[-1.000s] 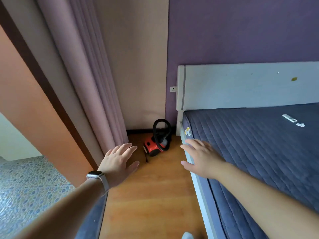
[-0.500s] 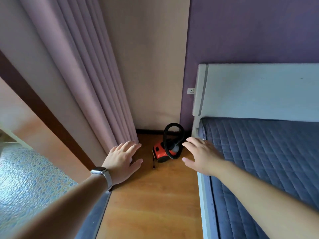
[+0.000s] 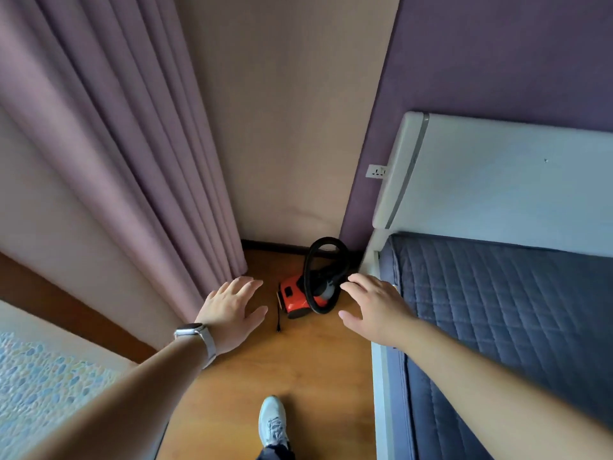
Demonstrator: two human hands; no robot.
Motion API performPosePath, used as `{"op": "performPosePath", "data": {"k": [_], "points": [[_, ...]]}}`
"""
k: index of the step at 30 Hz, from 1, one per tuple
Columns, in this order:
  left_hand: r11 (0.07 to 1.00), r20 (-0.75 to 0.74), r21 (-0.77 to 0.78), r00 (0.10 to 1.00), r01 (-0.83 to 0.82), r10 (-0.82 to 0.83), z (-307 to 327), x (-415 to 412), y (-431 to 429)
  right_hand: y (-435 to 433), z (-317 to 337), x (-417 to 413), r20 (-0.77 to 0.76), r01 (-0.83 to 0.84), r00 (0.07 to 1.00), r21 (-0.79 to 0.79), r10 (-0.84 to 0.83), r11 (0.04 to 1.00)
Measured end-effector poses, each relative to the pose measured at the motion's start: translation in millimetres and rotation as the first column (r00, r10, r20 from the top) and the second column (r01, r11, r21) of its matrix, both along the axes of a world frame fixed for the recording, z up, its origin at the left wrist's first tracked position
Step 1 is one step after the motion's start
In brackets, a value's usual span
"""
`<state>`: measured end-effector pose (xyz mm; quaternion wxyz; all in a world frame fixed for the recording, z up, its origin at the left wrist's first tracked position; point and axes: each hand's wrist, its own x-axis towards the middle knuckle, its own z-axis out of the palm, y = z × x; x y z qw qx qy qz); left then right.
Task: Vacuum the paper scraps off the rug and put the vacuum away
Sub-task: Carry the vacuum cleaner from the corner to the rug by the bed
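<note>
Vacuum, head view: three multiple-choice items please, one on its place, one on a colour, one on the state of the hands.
1. Where is the vacuum? A on the wood floor beside the bed; B on a shelf; C on a chair.
2. Its hose colour? A white; B black; C green.
3. The hands? A both grip the hose; B one holds a cord; C both open, empty.
Answers: 1 A, it stands on the floor by the bed frame; 2 B, a black loop over the red body; 3 C, left hand and right hand are spread, short of it.
</note>
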<state>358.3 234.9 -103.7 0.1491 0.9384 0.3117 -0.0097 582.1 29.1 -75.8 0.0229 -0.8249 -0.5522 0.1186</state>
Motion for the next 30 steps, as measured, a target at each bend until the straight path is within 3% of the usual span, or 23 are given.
{"op": "performPosePath", "data": {"k": [9,15,22,30], "points": [[0.994,-0.017,-0.108,1.0,-0.012,0.011,-33.0,94.9,110.6,112.5,-39.8,81.6,-0.061,0.043,0.997,-0.008,-0.043,0.999],[0.979,-0.095,-0.201,0.995,0.002,-0.021,-88.4,149.3,153.8,163.4,-107.2,138.2,-0.144,0.044,0.988,-0.056,-0.052,0.997],[0.963,-0.116,-0.257,0.992,-0.077,0.048,-181.5,220.7,178.3,207.2,-235.6,208.0,-0.263,0.033,0.963,-0.101,-0.059,0.994],[0.931,-0.053,-0.343,0.993,-0.122,0.11,-376.7,285.6,181.1,224.4,-437.5,249.0,-0.282,0.022,0.958,-0.129,-0.058,0.991]]}}
